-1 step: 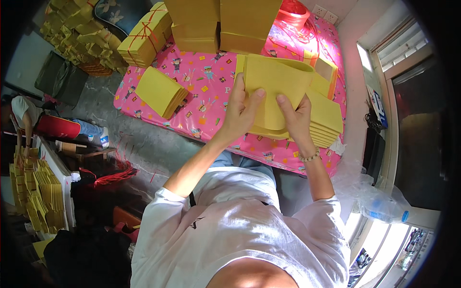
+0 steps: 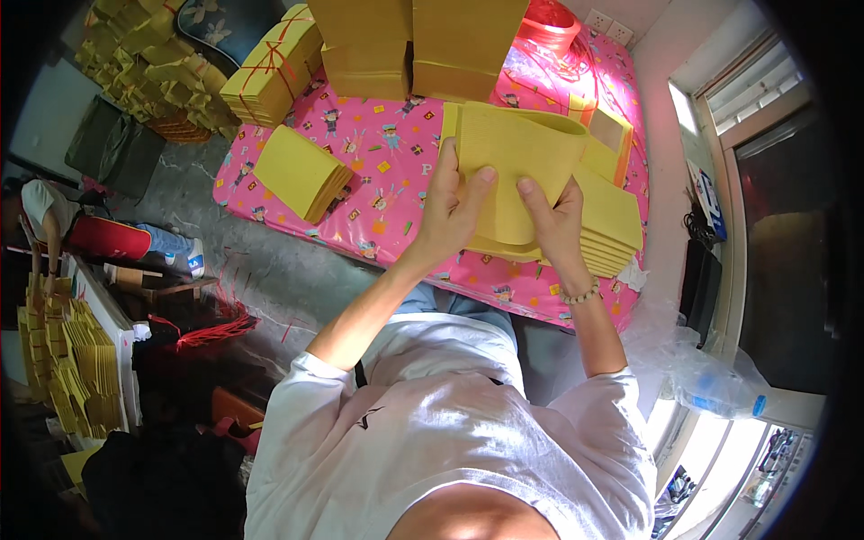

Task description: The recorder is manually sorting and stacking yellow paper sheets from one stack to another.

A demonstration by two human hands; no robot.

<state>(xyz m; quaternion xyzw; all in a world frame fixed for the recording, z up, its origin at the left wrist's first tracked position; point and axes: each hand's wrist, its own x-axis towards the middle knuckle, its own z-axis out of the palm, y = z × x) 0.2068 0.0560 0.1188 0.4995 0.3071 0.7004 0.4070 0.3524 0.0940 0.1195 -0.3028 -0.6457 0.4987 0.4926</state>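
Observation:
A yellow paper sheet (image 2: 517, 144) is held up in front of me, its right side curled over into a loop at the top. My left hand (image 2: 453, 205) grips its left edge, thumb lying on the face and fingers behind. On the right side my right hand (image 2: 560, 225) pinches it the same way; its fingertips are hidden behind the paper. More yellow paper shows just beneath it. Close to my right hand lies a layered stack of yellow paper (image 2: 614, 216). A smaller pile of folded yellow paper (image 2: 301, 171) rests apart on the left.
A pink patterned cover (image 2: 378, 220) spreads over the table. Tall yellow stacks (image 2: 364, 67) and a red-tied bundle (image 2: 273, 70) stand at its back. Red plastic twine (image 2: 549, 31) sits at the far right. At left, a person (image 2: 49, 211) is beside a table of yellow bundles (image 2: 85, 360).

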